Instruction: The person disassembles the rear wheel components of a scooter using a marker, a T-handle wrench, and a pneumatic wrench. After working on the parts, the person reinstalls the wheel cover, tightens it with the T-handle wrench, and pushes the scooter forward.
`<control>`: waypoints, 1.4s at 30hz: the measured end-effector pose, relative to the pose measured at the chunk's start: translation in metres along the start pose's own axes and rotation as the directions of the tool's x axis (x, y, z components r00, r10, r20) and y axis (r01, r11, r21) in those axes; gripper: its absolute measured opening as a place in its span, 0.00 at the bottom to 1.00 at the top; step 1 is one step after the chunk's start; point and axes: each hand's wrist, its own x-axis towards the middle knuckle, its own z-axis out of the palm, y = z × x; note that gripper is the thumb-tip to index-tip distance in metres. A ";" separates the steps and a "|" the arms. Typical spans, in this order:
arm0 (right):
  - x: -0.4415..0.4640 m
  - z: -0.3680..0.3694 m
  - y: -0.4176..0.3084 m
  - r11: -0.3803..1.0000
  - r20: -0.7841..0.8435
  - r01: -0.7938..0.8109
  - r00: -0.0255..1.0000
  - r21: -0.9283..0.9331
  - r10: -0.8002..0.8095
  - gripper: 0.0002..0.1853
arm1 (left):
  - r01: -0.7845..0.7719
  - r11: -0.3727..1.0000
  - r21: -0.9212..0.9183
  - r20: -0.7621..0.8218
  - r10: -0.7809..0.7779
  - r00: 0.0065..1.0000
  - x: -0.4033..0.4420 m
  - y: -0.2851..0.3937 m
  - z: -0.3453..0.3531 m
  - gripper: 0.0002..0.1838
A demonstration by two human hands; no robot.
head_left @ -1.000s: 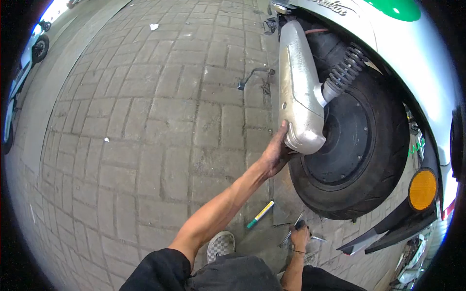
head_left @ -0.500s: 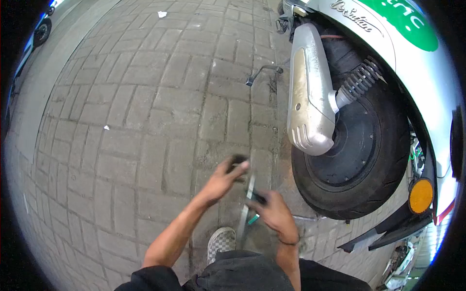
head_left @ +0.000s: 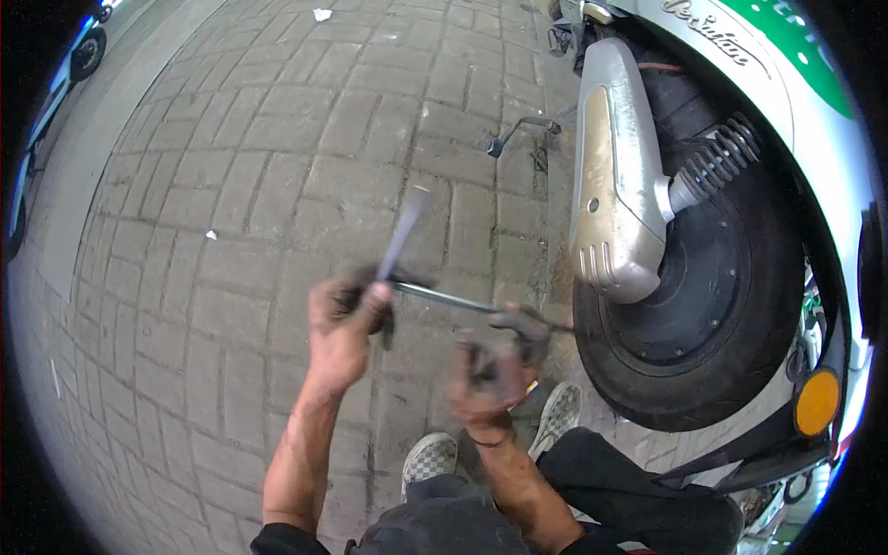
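Note:
My left hand (head_left: 347, 328), its fingers blackened, is closed around a metal tool with long bars (head_left: 444, 296). One blurred bar points up and away from the hand; another runs right toward my right hand (head_left: 490, 370). That hand is curled and smeared by motion, close to the bar's far end, and its grip is unclear. To the right is a scooter's rear wheel (head_left: 689, 379) with a silver and gold swingarm cover (head_left: 615, 176) and a coil shock absorber (head_left: 717, 166). Neither hand touches them.
The white and green scooter body (head_left: 786, 83) fills the right side, with an orange reflector (head_left: 818, 403) low down. A stand lever (head_left: 523, 129) juts out over the brick paving (head_left: 259, 213). My checkered shoes (head_left: 432, 458) are below. Another vehicle's wheel (head_left: 88, 54) shows far left.
My left hand has left the swingarm cover and moved down and left, and now grips the tool. The tool has come up from the ground by my right hand, which has moved up and left.

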 end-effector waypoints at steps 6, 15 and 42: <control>0.015 0.023 0.047 0.244 0.293 -0.606 0.648 0.757 0.703 0.18 | -0.124 0.992 -0.027 -0.305 0.110 0.946 0.028 0.005 -0.015 0.11; 0.087 0.035 0.099 0.079 0.191 -0.403 0.585 0.912 0.789 0.16 | -0.020 0.996 -0.091 -0.263 -0.005 0.965 0.074 0.008 0.022 0.14; 0.117 0.032 0.110 -0.092 0.259 -0.355 0.460 0.930 0.850 0.16 | 0.092 0.826 0.556 0.092 -0.172 0.981 0.158 0.103 0.033 0.21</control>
